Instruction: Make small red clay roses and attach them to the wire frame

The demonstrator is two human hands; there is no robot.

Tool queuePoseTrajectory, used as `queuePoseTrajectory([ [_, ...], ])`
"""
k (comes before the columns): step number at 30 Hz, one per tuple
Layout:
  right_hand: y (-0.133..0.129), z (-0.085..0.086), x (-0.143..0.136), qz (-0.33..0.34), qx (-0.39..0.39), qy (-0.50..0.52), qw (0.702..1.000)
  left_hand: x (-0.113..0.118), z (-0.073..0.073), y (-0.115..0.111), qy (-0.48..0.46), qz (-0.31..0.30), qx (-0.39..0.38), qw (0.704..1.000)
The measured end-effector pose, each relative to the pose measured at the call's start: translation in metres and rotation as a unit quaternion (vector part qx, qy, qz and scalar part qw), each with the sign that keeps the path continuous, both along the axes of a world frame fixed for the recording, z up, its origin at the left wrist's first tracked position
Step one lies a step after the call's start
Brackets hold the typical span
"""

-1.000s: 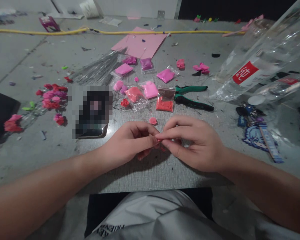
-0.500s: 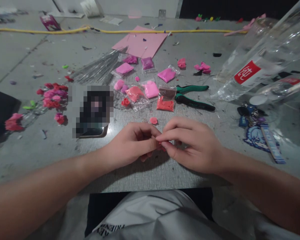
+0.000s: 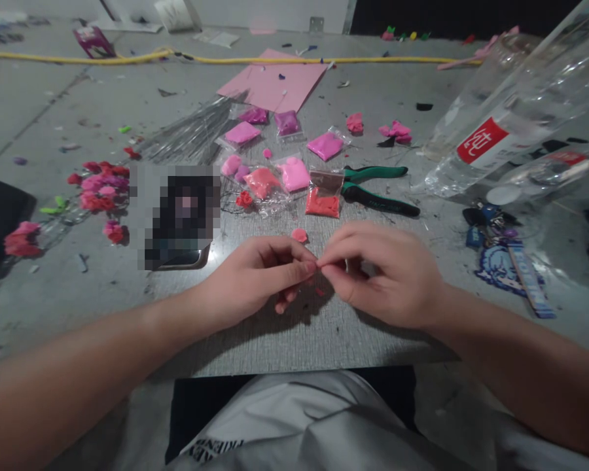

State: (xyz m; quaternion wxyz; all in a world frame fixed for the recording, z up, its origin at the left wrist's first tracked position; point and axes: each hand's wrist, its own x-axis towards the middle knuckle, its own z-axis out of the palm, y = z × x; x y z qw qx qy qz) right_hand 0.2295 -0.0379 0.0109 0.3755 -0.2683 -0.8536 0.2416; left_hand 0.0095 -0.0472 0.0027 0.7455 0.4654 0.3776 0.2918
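Note:
My left hand [image 3: 269, 273] and my right hand [image 3: 377, 275] meet fingertip to fingertip above the grey table, thumbs and index fingers pinched. What they pinch is too small to make out. Just below the fingertips a small red piece [image 3: 320, 292] shows against the table. Beyond my hands lies a flat coral-pink piece [image 3: 299, 235]. Farther back are a bag of red clay [image 3: 322, 202], a bag of coral clay [image 3: 262, 182], a bag of pink clay [image 3: 294, 174] and green-handled pliers [image 3: 383, 204].
A phone [image 3: 184, 216], partly pixelated, lies left of centre beside red and pink clay flowers [image 3: 101, 186]. Thin wires [image 3: 191, 134] and pink paper [image 3: 275, 82] are behind. Clear plastic bottles [image 3: 500, 140] and a keychain [image 3: 503, 265] are at the right.
Both hands' fingertips have shifted slightly up and are still together. My right hand has turned a little, and a small red piece now shows below the fingertips. The view has shifted slightly.

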Motion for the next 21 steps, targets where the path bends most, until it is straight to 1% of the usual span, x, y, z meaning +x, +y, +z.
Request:
queuePoseTrajectory([
  [2,0.0,0.004,0.001,-0.038,-0.064,0.008,0.997,0.0,0.0,0.0,0.005,0.007,-0.002,1.0],
  [3,0.0,0.005,0.001,-0.052,-0.085,0.009,0.995,0.0,0.0,0.0,0.009,0.009,-0.001,1.0],
  [4,0.0,0.006,0.001,-0.06,-0.094,0.008,0.994,-0.001,0.0,0.0,0.011,0.011,-0.002,1.0],
  [6,0.001,0.006,0.001,-0.06,-0.086,0.006,0.994,-0.001,0.0,0.0,0.011,0.01,-0.003,1.0],
  [10,0.002,0.003,-0.001,-0.027,-0.074,0.003,0.997,-0.001,-0.001,0.0,-0.004,0.004,-0.009,1.0],
  [13,0.003,-0.001,-0.003,0.018,-0.079,0.01,0.997,0.0,-0.002,0.0,-0.015,-0.018,-0.006,1.0],
  [16,0.003,-0.004,-0.004,0.057,-0.058,0.017,0.997,0.0,-0.002,-0.001,-0.016,-0.038,-0.009,0.999],
  [21,0.004,-0.003,-0.004,0.062,-0.027,0.023,0.997,0.0,-0.004,-0.001,-0.03,-0.032,-0.017,0.999],
])
